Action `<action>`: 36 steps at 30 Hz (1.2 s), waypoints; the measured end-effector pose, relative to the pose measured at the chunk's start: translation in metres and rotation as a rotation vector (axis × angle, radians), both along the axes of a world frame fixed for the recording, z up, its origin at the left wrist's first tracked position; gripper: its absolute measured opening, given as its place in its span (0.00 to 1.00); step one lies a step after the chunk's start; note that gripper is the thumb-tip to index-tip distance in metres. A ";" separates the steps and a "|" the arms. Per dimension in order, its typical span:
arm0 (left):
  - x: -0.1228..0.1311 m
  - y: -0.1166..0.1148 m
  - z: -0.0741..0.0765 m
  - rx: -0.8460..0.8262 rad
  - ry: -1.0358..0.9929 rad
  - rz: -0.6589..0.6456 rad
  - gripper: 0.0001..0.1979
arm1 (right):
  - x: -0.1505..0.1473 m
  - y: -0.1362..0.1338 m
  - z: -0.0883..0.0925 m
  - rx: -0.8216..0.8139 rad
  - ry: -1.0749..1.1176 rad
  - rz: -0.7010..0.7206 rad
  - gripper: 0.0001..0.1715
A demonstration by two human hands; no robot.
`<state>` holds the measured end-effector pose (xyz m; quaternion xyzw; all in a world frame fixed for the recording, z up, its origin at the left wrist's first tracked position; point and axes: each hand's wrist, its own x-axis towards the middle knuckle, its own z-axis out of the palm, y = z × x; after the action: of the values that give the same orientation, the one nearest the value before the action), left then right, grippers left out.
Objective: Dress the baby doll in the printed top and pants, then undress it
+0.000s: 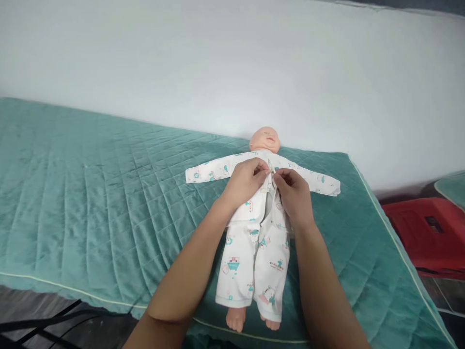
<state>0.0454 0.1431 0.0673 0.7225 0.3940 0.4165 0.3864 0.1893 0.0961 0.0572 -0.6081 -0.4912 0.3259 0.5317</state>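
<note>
A baby doll (265,139) lies on its back with its head toward the wall, dressed in a white printed top (212,168) and matching trousers (235,264). Both sleeves stretch out sideways, and the feet show below the trouser cuffs. Over the chest, my left hand (250,178) pinches one front edge of the top. Facing it, my right hand (293,191) pinches the other edge, fingertips close to a small snap. Below my hands the front of the top hangs apart.
A green quilted cover (90,194) spreads under the doll, its piped edge running along the front and right. Behind stands a white wall (203,63). A red plastic chair (428,235) is beyond the right edge, and dark metal bars (43,322) show at lower left.
</note>
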 end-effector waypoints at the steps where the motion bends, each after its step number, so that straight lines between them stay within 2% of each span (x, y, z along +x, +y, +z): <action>1: -0.001 0.001 -0.001 -0.033 -0.025 -0.013 0.05 | 0.001 0.000 0.000 -0.018 0.042 0.026 0.14; 5: -0.007 0.004 -0.004 -0.132 -0.112 -0.065 0.05 | 0.003 -0.001 0.003 -0.047 0.151 0.101 0.16; 20: -0.012 0.005 -0.002 -0.336 -0.274 -0.068 0.09 | 0.001 0.005 0.013 -0.067 -0.004 0.255 0.16; 27: -0.014 0.008 -0.006 -0.305 -0.275 -0.082 0.08 | 0.003 0.009 0.013 -0.081 -0.087 0.296 0.18; 36: -0.015 0.005 -0.002 -0.295 -0.235 -0.125 0.08 | 0.003 0.008 0.016 -0.094 -0.173 0.291 0.16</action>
<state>0.0302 0.1483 0.0657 0.6276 0.3575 0.4107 0.5565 0.1922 0.1039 0.0735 -0.5807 -0.6020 0.3685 0.4057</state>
